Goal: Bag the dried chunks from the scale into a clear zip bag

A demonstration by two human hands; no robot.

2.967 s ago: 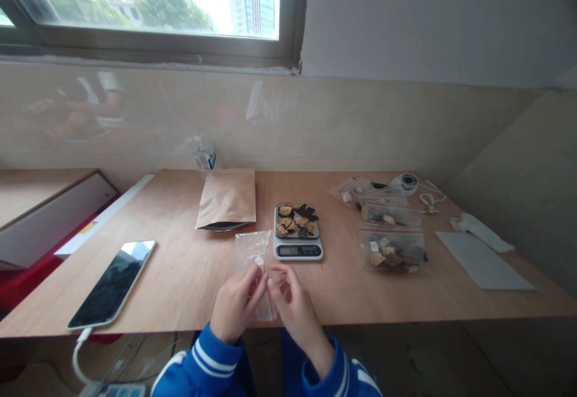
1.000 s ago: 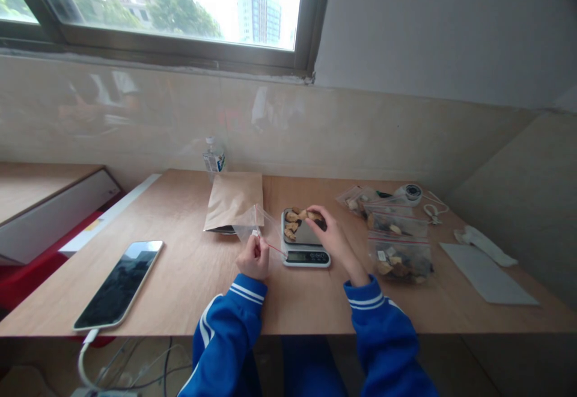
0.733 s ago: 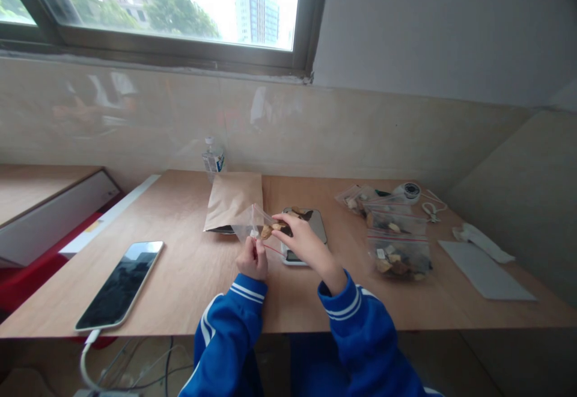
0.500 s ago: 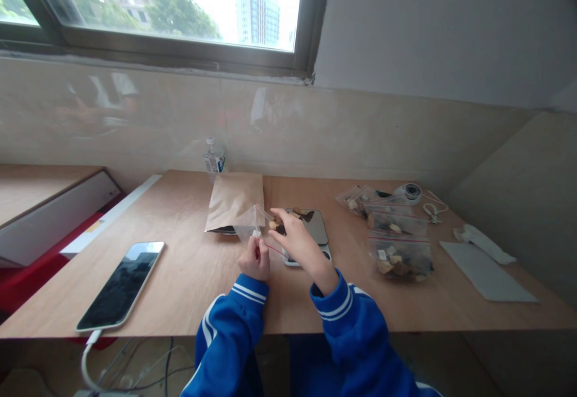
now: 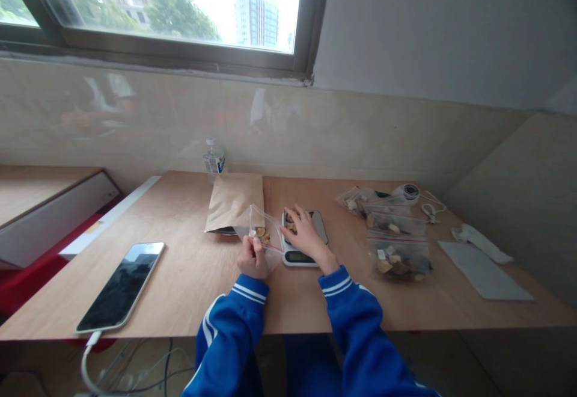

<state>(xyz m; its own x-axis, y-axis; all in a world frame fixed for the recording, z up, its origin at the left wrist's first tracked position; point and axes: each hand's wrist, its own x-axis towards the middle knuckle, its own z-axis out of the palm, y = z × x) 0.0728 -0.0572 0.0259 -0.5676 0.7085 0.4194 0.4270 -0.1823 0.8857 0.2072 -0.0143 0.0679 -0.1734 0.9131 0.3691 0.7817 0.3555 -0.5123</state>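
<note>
The left hand pinches the rim of a floppy clear zip bag held up just beside the scale, while the right hand closes on the light, crumbly-looking dried pieces there, best grabbed gently from above.

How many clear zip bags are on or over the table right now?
4: one clear zip bag held open in the left hand beside the scale; three filled bags on the right, nearest, middle, farthest. More may hide underneath.
</note>
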